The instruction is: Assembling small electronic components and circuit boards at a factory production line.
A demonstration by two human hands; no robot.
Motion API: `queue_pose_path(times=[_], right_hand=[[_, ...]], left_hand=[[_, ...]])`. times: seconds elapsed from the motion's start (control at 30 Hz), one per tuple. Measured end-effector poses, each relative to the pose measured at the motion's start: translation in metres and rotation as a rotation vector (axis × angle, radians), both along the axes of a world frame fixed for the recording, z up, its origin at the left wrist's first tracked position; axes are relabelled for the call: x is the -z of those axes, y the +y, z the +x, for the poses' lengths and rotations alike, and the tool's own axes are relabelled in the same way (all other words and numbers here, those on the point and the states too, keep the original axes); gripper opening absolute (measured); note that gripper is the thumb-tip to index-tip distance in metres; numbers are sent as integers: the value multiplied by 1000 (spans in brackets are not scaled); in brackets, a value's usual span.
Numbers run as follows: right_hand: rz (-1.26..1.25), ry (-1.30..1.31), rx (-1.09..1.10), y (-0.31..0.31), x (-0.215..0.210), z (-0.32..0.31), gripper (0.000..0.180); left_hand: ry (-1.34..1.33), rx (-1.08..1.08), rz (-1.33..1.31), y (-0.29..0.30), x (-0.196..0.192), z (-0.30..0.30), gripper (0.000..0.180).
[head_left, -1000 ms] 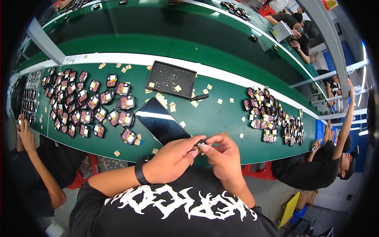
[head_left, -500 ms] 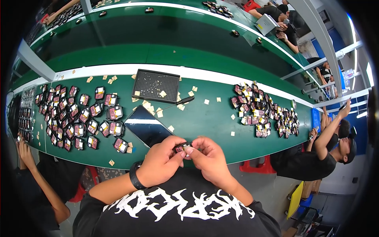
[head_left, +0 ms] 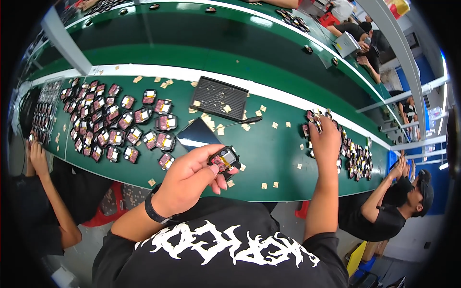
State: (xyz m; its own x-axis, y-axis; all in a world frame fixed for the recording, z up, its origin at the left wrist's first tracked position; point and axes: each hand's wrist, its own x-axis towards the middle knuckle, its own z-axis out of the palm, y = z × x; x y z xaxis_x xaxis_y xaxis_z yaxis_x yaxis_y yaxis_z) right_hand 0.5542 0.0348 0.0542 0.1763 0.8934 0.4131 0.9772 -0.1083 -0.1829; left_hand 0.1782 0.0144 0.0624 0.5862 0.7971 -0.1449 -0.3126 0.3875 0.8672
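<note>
My left hand (head_left: 185,180) is raised over the table's near edge, closed on a small black-cased circuit board module (head_left: 224,158). The module's red board and a grey square part face up. My right hand (head_left: 326,144) reaches out to the right-hand pile of similar modules (head_left: 359,163). Its fingertips pinch down at a module in the near-left part of that pile, and they partly hide it. Behind my left hand lies a dark, glossy phone-like slab (head_left: 196,134), partly covered by the hand.
Many more modules (head_left: 113,113) spread over the green table (head_left: 269,158) at left. A black tray (head_left: 211,91) with pale square bits stands at the back beside a dark cable (head_left: 245,120). Loose pale squares (head_left: 264,186) lie scattered. Co-workers sit at both sides; a metal post (head_left: 65,41) rises far left.
My hands have parted. The left has lifted slightly with a module in it, while the right has moved from beside it to the right-hand pile. The whole view has shifted a little.
</note>
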Motion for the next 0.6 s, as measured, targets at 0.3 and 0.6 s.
queue_pose_path(times=[0.3,0.6], right_hand=[[-550,-267,-214,54,-5,18,39],[-432,-100,-146,67,14,51,32]], left_hand=[[170,-152,327,-12,-24,-44,47],[438,-392,447,6,1,-72,25]])
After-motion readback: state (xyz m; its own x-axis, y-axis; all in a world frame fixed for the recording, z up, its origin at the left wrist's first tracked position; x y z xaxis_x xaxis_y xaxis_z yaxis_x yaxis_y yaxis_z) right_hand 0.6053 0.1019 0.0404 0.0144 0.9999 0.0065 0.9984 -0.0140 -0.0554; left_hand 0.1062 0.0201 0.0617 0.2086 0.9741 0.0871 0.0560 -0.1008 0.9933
